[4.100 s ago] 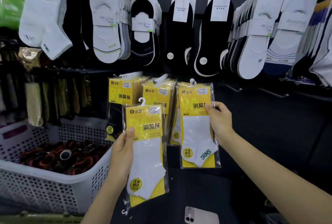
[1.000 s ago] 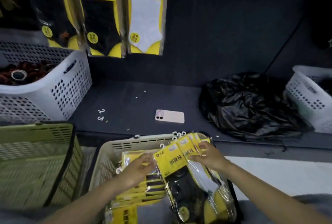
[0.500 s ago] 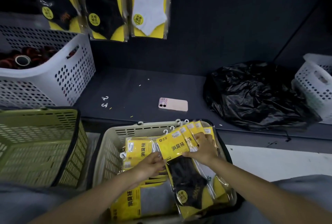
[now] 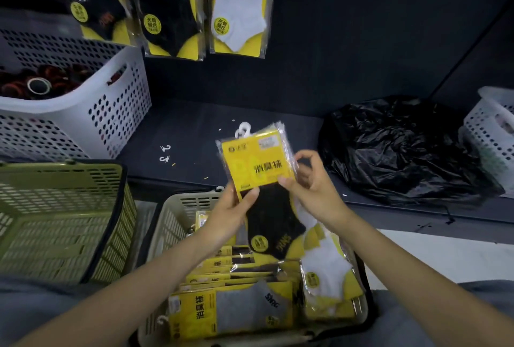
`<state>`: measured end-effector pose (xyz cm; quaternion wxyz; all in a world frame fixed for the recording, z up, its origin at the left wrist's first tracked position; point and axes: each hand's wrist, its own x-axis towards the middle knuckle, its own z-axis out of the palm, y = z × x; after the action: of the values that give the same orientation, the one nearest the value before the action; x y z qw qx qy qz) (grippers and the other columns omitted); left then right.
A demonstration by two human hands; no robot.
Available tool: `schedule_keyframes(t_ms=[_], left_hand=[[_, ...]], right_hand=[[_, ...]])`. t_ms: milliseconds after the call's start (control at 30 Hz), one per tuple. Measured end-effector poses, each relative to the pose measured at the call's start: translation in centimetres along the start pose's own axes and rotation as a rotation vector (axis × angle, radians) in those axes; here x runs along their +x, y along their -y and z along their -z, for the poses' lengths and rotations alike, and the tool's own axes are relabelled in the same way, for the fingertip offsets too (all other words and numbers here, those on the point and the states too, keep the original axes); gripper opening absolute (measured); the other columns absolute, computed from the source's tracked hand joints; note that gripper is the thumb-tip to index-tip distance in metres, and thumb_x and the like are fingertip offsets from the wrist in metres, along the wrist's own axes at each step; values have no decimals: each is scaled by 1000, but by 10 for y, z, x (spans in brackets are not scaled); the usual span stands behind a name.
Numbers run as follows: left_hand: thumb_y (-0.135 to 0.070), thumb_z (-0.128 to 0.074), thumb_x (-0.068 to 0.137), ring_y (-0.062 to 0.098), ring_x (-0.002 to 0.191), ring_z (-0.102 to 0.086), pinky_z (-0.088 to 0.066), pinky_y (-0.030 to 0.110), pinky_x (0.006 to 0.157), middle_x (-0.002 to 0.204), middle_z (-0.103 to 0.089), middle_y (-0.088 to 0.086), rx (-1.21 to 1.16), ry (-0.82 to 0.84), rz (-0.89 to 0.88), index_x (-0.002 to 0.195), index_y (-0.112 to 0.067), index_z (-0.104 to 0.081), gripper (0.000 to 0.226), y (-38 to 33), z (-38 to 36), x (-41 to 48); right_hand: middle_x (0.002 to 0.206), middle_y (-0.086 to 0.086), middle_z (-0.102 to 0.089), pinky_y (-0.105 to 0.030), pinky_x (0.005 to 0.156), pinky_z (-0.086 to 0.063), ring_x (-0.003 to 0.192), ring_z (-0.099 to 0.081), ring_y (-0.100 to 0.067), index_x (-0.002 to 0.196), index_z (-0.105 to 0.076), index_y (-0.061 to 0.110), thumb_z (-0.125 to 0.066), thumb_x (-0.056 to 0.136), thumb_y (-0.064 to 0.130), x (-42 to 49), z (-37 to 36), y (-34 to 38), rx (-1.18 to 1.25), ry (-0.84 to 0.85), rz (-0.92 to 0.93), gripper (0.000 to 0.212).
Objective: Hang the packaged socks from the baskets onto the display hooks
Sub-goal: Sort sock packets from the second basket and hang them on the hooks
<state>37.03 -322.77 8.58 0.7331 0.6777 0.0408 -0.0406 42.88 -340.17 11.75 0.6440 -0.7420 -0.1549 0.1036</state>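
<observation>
A bundle of sock packets point(image 4: 257, 163) is held up above the beige basket point(image 4: 178, 207), white hangers point(image 4: 242, 129) uppermost; its left edge is pinched by the left hand point(image 4: 230, 213), thumb on the front; its right edge is gripped by the curled fingers of the right hand point(image 4: 311, 188); more packets point(image 4: 230, 310) are stacked in the basket; three hung packets point(image 4: 239, 4) are seen above; a black bag point(image 4: 397, 149) is set on the shelf point(image 4: 194, 129).

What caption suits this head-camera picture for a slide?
The left hand and right hand hold a bunch of yellow sock packs over the beige basket, beneath the hanging packs.
</observation>
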Motion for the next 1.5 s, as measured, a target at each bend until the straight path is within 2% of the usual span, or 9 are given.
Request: schedule_keyframes(t_ms=[100,233,433,633,900,1133,1233,1367,1500], left_hand=[[-31,-52,90,-1,119,-51,-44,15,94,126,-54,-16,62,-15,-244,127,-35,-36,40,-22,5,2],[-26,-50,94,-9,115,-50,-44,10,89,122,-49,-17,200,61,-227,120,-33,-28,35,-11,9,-4],[-22,-58,90,-7,118,-51,-44,19,99,127,-53,-16,193,37,-79,135,-21,-32,52,14,14,-9],[-26,-73,74,10,103,-66,-52,34,94,108,-72,-7,154,-38,-110,112,-20,-65,39,-19,22,1],[-31,-67,75,3,98,-67,-51,11,72,108,-71,-13,-18,5,-257,118,-25,-58,44,-147,38,28],[-51,-78,45,1,78,-70,-52,14,57,84,-73,-17,-53,-288,-337,96,-29,-63,58,-198,80,37],[-58,-65,60,-6,74,-68,-50,10,54,80,-71,-26,-68,-332,-363,92,-33,-62,41,-205,93,39],[-59,-53,74,-4,88,-67,-46,19,74,94,-72,-22,-91,-359,-416,99,-35,-65,37,-215,111,42],[-55,-53,79,6,87,-71,-54,16,64,94,-75,-10,-85,-434,-467,105,-28,-67,40,-220,134,42]], right_hand=[[109,4,-68,-18,84,-49,102,-64,-9,117,-44,28,-66,84,24,1,1,21,7,-1,82,40],[104,28,-64,-7,83,-43,100,-58,11,112,-50,33,-70,85,16,-3,-2,11,-135,22,71,38],[106,2,-68,-31,82,-53,103,-63,-17,113,-55,21,-75,81,19,-9,-5,-13,-156,8,-33,37],[104,9,-73,-15,81,-50,98,-67,-5,111,-63,19,-74,79,16,-3,-1,16,-69,-24,23,35],[88,1,-72,-19,70,-55,83,-69,-9,93,-62,11,-79,61,29,52,-11,125,121,-242,225,41],[93,0,-76,-14,69,-53,87,-71,-9,97,-70,11,-70,81,13,89,-42,180,213,-86,224,16],[100,-5,-75,-25,82,-57,95,-71,-17,104,-69,10,-66,85,15,99,-55,185,257,-94,206,19],[100,-6,-75,-34,88,-55,93,-71,-19,106,-64,11,-58,93,18,114,-60,190,357,-172,156,16],[98,-5,-75,-35,84,-56,91,-72,-18,100,-64,15,-55,95,20,132,-42,203,336,-295,153,12]])
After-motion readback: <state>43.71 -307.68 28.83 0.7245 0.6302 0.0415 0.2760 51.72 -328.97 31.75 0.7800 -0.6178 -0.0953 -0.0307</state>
